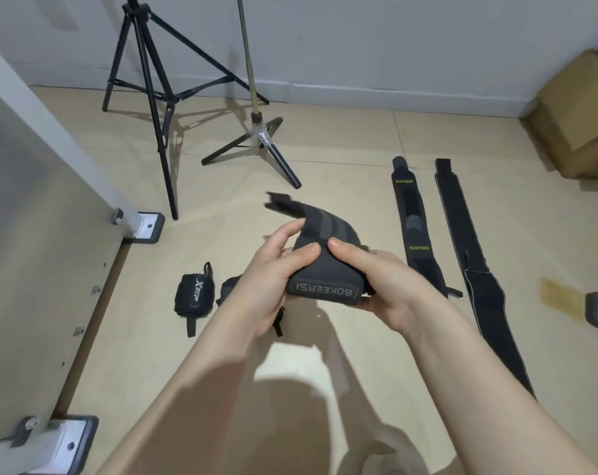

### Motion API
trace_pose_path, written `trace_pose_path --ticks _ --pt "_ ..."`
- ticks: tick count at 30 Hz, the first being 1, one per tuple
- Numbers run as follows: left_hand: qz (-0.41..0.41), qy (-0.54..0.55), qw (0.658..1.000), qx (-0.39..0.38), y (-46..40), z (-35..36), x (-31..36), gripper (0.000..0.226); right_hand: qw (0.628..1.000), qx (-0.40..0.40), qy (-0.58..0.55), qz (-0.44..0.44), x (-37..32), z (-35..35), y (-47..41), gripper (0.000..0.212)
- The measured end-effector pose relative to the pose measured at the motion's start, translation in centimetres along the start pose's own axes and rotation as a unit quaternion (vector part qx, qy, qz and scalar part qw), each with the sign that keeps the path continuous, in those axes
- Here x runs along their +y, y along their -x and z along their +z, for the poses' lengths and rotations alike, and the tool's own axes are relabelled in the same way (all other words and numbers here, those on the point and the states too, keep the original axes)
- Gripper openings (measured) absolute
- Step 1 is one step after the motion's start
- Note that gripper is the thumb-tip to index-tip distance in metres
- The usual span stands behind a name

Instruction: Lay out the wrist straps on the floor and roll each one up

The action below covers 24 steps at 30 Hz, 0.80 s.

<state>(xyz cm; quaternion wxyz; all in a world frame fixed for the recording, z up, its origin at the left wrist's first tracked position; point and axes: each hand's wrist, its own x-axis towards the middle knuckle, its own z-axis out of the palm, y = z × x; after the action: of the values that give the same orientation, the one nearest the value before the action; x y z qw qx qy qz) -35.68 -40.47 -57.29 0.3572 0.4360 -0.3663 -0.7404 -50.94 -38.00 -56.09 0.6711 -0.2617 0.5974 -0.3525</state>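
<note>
Hands held a grey strap (325, 269) above the floor (342, 149): left hand (273, 269) and right hand (376, 286) both pinched it, its loose end lifting toward 11 o'clock. Two straps lay flat at 2 o'clock (414, 228), (469, 262); a rolled strap (193, 293) sat at 9 o'clock

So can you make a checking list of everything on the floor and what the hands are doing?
Surface: beige tiled floor, yellowish stain at right.
Job's things: grey BOKEERS strap held up, partly rolled; two long black straps flat at right; black rolled strap at left, another behind the left wrist.
Clutter: brown cardboard box.
Hands: left hand and right hand grip the grey strap.
Cables: nothing seen.
Surroundings: black tripod, metal pole stand, grey wall.
</note>
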Motion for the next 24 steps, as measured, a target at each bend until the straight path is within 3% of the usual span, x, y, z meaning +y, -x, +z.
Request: trace_pose_path --ticks 5,10,15,19,24 --pt "-0.035 -0.097 0.995 -0.008 0.6 -0.4 -0.6 0.031 0.998 0.049 -0.017 0.037 1.7 0.8 0.2 0.038" --pt "-0.033 -0.061 0.994 -0.088 0.9 -1.6 -0.4 0.058 0.998 0.056 -0.014 0.029 0.9 -0.1 0.1 0.027" --pt "-0.069 -0.036 0.997 -0.027 0.8 -1.1 -1.0 0.037 0.997 0.023 -0.045 0.055 1.1 -0.3 0.0 0.028" --pt "-0.127 0.042 0.991 0.013 0.2 -1.6 -1.2 0.022 0.989 -0.050 -0.141 0.002 0.8 -0.2 0.1 0.023" --pt "-0.149 0.026 0.988 0.017 0.2 -1.3 -1.8 0.022 0.990 -0.028 -0.139 0.009 1.1 -0.3 -0.2 0.014"
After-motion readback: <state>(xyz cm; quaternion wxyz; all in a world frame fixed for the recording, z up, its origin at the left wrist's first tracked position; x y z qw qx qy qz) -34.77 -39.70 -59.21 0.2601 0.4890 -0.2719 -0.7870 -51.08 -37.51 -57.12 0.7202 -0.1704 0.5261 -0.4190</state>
